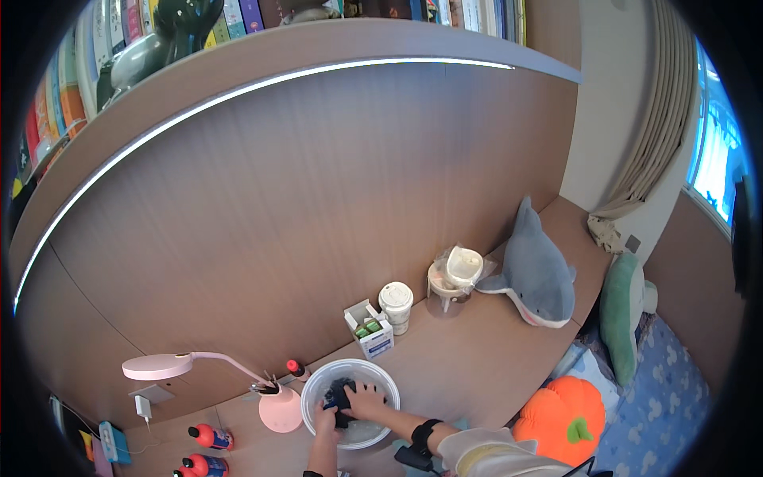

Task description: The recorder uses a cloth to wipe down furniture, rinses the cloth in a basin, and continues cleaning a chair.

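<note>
A round white basin (308, 407) stands on the desk in front of me, with a dark, wet-looking cloth (343, 393) bunched inside it. At the cloth's left edge my left hand (325, 416) has its fingers closed on the fabric. My right hand (366, 402) reaches in from the right and grips the cloth from above, fingers curled over it. Both hands are inside the basin's rim, close together. Around my right wrist is a black band, with a dark device (413, 459) hanging by the forearm. What exactly the cloth is cannot be made out.
Left of the basin stand a pink lamp (281, 411) and red-capped bottles (211, 436). Behind it are a small box (370, 331) of green packets, white lidded cups (396, 307) and a clear container (447, 295). A shark plush (536, 266) and an orange pumpkin cushion (559, 420) lie to the right.
</note>
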`<state>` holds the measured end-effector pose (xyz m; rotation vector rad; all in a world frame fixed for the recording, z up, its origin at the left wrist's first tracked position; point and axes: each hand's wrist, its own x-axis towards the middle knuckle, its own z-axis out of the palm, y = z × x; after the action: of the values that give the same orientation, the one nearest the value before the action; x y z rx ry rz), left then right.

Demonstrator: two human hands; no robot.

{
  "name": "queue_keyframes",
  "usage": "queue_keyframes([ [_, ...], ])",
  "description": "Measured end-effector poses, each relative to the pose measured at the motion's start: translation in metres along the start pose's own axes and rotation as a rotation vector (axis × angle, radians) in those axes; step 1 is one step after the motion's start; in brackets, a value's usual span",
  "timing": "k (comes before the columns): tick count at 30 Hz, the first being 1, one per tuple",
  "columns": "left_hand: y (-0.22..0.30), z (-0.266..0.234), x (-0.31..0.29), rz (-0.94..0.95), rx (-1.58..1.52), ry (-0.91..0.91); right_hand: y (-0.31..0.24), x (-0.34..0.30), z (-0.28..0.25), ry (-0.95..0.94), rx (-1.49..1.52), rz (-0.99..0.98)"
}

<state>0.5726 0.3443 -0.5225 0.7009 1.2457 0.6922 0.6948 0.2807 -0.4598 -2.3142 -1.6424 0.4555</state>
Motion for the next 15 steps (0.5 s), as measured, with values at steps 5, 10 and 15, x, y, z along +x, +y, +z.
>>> queue_keyframes([
  [5, -0.025, 0.003, 0.026, -0.143, -0.260, -0.186, 0.013, 0.036, 0.060, -0.135, 0.373, -0.007],
  [10, -0.002, -0.002, 0.028, -0.338, -0.339, -0.227, -0.018, 0.013, 0.016, -0.075, 0.656, -0.119],
  [15, -0.040, -0.029, 0.077, -0.206, -0.532, -0.397, -0.042, -0.005, -0.006, 0.000, 0.610, -0.134],
])
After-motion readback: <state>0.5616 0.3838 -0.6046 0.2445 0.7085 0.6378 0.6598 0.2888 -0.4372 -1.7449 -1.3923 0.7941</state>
